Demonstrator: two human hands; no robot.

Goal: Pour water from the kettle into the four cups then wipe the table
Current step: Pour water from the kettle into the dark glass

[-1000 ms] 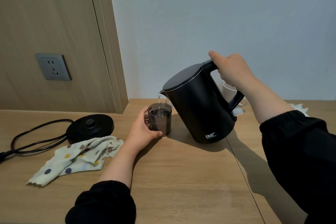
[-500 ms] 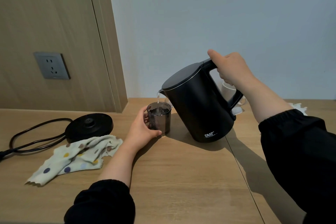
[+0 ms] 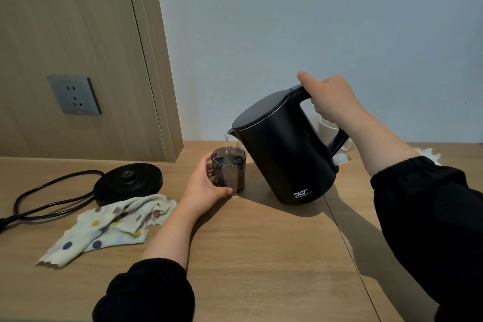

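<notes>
Tilted black kettle (image 3: 282, 154) pours into a smoky cup (image 3: 231, 172) on the worktop (image 3: 261, 256)
The right hand (image 3: 332, 98) grips its handle, the left hand (image 3: 206, 185) clasps the cup; a white mug (image 3: 326, 128) sits half hidden behind

A white cup (image 3: 326, 127) at the back edge of the desk (image 3: 261, 256) is largely hidden by the kettle (image 3: 282, 154) and the right hand (image 3: 332, 99). A crumpled white thing (image 3: 428, 152) is partly covered by the right sleeve (image 3: 431, 217). The cable (image 3: 52, 201) is cut off at the picture's left edge. The base (image 3: 128, 180) is overlapped by the cloth (image 3: 109, 227). The print under the kettle's logo (image 3: 300, 194) cannot be read.
</notes>
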